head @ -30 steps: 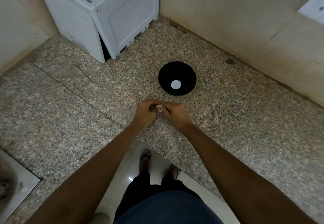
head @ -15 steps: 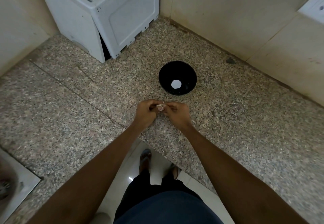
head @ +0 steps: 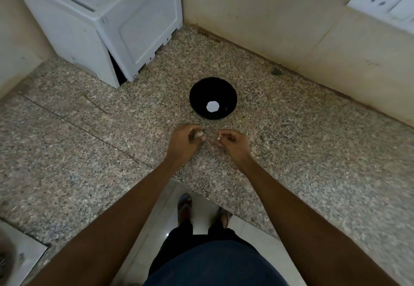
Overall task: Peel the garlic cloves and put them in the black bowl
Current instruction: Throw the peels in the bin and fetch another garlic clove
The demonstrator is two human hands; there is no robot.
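Garlic clove, small pale papery piece [head: 199, 133], sits pinched in my left hand [head: 183, 142], just short of the glossy round black bowl [head: 213, 98] on the speckled granite counter [head: 89, 151]. Right hand [head: 233, 142] pinches a thin skin flake [head: 219, 136] (likely peel). I judge it light, firm, slippery once bare; grip its ends.

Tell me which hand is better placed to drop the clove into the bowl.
Probably the left hand: it already holds the clove in its fingers, just short of the bowl. The right hand only pinches a bit of peel.
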